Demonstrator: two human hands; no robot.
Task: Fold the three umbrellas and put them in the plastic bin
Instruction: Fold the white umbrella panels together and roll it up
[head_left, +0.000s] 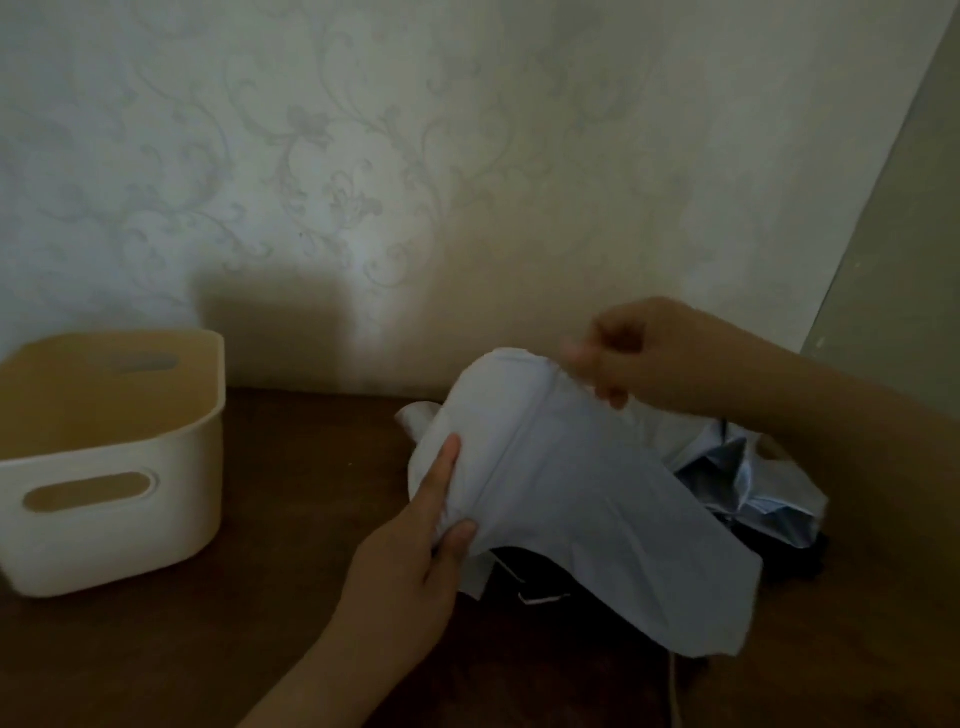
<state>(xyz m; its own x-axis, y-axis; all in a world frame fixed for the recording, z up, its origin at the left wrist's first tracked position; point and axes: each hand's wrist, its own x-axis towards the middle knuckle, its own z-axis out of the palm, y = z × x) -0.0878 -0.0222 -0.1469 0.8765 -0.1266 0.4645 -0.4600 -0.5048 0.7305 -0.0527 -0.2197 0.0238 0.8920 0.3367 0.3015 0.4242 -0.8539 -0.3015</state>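
The left hand (415, 545) pinches the near edge of a pale blue fabric umbrella canopy (582, 499), thumb over the cloth; the right hand (623, 353), blurred, grips its far edge with curled fingers. Beneath lie a crumpled light blue umbrella (727, 478) and something dark. The cream plastic bin (119, 499) stands well left on the dark wooden table (291, 467).

Held a pale umbrella (571, 483) right of the plastic bin (111, 462): left hand (415, 551) pinched its near edge, right hand (639, 353) gripped its far end.
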